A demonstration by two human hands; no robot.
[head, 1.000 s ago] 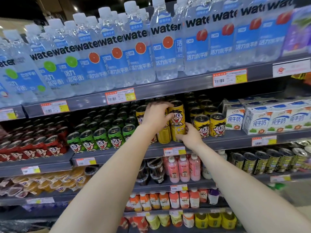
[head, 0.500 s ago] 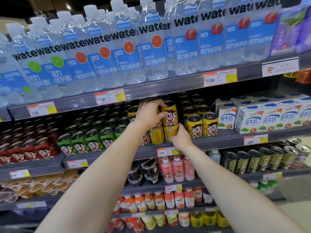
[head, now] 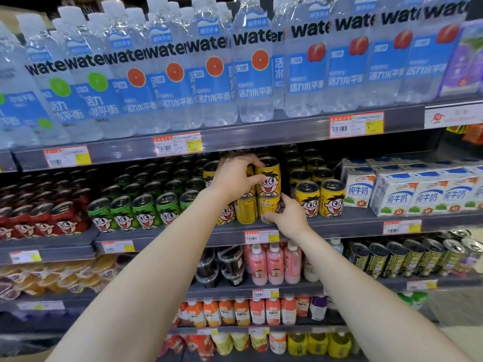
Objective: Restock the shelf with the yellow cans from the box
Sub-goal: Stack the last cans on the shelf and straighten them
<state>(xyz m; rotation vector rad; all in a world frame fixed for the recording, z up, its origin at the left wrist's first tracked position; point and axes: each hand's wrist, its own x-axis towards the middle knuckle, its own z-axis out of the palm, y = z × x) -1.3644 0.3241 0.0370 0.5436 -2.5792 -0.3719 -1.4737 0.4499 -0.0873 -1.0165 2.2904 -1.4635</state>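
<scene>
Balance seems the aim: the left hand curls round the upper yellow cartoon-faced tin can, stacked on a lower yellow can which the right hand grips at its side, at the grey metal shelf front.

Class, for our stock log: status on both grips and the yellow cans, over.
Left grip holds upper yellow can. Right grip pinches lower yellow can beneath. Green cans close on left.

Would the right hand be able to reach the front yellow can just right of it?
Probably yes: the front yellow can stands uncovered beside the right hand, which grips the lower stacked can.
</scene>
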